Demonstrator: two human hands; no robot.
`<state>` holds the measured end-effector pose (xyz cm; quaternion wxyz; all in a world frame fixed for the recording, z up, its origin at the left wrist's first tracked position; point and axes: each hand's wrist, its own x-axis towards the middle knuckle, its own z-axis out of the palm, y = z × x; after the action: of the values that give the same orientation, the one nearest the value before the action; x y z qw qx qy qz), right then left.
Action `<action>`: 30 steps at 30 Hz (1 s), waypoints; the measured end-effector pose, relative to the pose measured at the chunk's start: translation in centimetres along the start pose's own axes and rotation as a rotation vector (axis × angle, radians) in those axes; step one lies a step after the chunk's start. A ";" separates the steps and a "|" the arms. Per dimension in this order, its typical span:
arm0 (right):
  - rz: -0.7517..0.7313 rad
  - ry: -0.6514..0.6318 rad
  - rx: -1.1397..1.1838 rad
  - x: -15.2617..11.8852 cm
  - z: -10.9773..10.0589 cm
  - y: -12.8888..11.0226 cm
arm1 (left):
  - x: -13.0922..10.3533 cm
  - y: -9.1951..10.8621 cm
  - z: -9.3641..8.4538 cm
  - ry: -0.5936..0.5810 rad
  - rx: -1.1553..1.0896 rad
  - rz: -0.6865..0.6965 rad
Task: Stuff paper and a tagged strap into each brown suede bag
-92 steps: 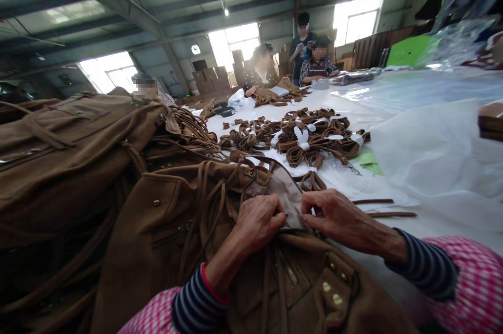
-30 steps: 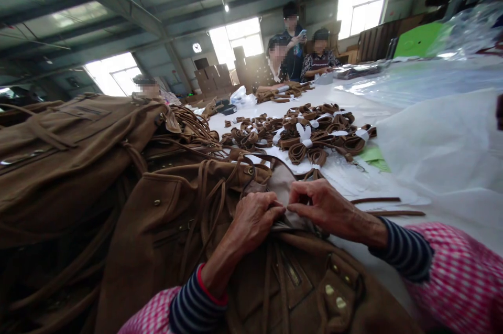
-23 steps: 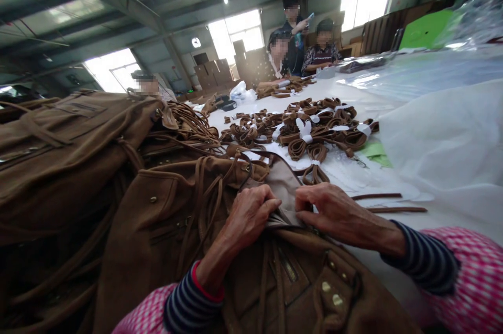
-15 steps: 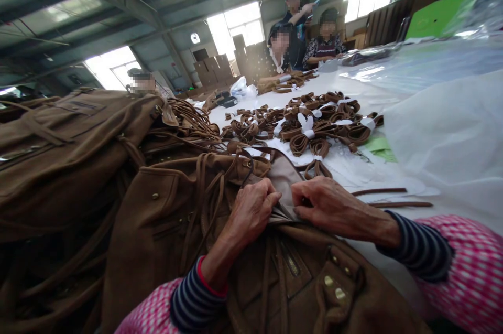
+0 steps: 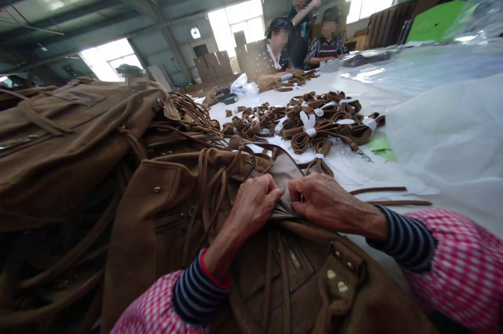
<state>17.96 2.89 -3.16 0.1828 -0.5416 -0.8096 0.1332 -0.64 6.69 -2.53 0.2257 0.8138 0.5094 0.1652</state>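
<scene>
A brown bag (image 5: 314,271) with zips, straps and brass studs lies in front of me, its mouth showing a pale grey lining (image 5: 286,165). My left hand (image 5: 257,197) is closed at the edge of this opening, thumb pressed toward the fingers. Close by on the right, my right hand (image 5: 328,200) is also closed, its fingers pinching at the same opening. The fingertips of both hands are partly hidden, and the exact bit of lining or edge between them does not show clearly.
More brown bags (image 5: 74,145) are piled at the left. Beyond my hands lie several coiled brown straps (image 5: 314,124) with white wraps on the white table (image 5: 271,97). Clear plastic sheeting (image 5: 424,61) covers the right side. Several people are in the background.
My right hand has moved slightly left, closer to my left hand, and its finger gap has narrowed. The left hand stays nearly in place at the bag's opening.
</scene>
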 end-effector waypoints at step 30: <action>0.077 0.033 0.748 3.6 4.3 1.3 | -0.3 -0.8 0.8 0.013 0.153 -0.161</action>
<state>15.91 6.68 -7.05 0.3761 -0.4693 -0.6810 0.4177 -0.96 6.58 -3.65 0.1723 0.7840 0.5857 0.1124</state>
